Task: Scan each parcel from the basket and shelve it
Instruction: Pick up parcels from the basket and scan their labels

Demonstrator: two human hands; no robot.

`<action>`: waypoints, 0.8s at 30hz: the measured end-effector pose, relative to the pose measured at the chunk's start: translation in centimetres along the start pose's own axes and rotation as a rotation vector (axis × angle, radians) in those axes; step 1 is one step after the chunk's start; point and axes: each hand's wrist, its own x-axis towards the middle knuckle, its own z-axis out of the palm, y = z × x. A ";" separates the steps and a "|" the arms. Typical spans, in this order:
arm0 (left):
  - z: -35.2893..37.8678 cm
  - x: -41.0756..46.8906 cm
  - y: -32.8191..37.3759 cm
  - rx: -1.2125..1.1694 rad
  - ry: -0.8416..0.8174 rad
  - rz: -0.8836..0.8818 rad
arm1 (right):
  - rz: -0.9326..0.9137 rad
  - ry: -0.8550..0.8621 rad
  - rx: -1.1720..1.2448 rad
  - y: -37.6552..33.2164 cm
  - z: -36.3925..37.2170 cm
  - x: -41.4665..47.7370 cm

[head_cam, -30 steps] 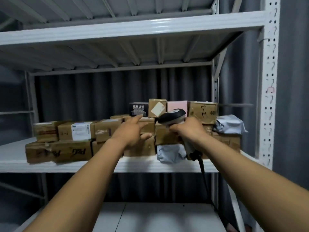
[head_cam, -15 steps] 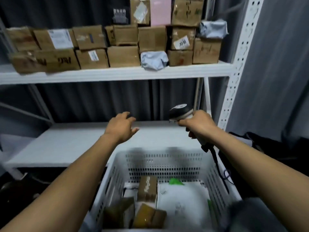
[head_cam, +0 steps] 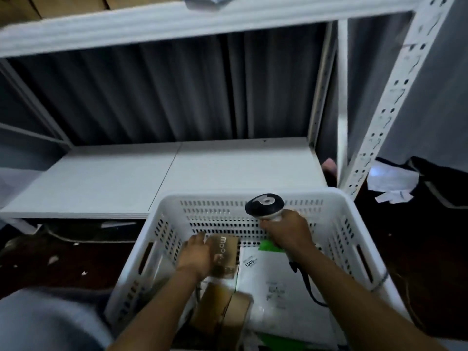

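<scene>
White metal rack w/ grey curtain behind, lower shelf board (head_cam: 228,173) at 12 in my feed. White slotted basket (head_cam: 342,224) sits at 6. L hand (head_cam: 196,254) is down inside it, on the brown cardboard parcel (head_cam: 226,252). Too blurry to tell if it's actually gripping tbh. R hand (head_cam: 288,233) is wrapped round the scanner (head_cam: 264,205) handle, at 1 o'clock from the parcel. White mailer (head_cam: 276,282) lies at 3 of it, more brown boxes (head_cam: 220,307) at 6.
</scene>
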 end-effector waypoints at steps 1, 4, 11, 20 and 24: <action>1.3 1.0 0.5 -0.014 -0.022 -0.020 | 0.026 -0.004 0.009 1.3 0.7 1.1; 5.2 4.1 1.8 -0.081 -0.057 -0.105 | 0.070 -0.024 0.042 5.3 2.8 4.2; 13.3 8.4 3.3 -0.188 -0.144 -0.313 | 0.148 -0.100 -0.048 12.6 7.1 7.5; 12.9 8.5 3.8 -0.438 -0.038 -0.413 | 0.118 -0.134 -0.093 12.2 7.3 7.5; 9.3 5.6 3.5 -0.604 0.029 -0.378 | 0.103 -0.125 0.021 9.8 5.7 6.1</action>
